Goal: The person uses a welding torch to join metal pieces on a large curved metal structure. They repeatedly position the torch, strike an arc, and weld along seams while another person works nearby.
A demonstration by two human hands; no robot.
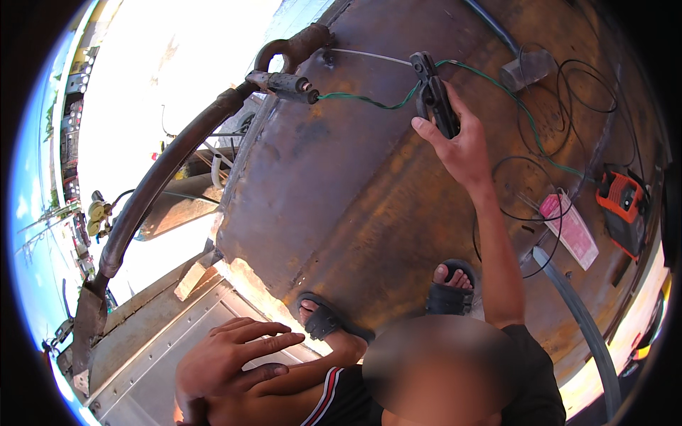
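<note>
Both hands are well apart: the right hand (465,145) clamps a black electrode holder (441,106) above a rusty steel plate (320,184), some fingers hidden behind its handle. Whether the thin electrode's (373,55) tip touches metal is hard to tell. The left hand (220,358) hangs loosely, fingers extended; a blurred patch (433,362) obscures the lower middle.

Black electrode holder (444,112), green cable (522,105), orange-and-black machine (622,206), pink-and-white packet (572,231)

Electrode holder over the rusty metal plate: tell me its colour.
The electrode holder is black; the head view, the only one, shows it best.
</note>
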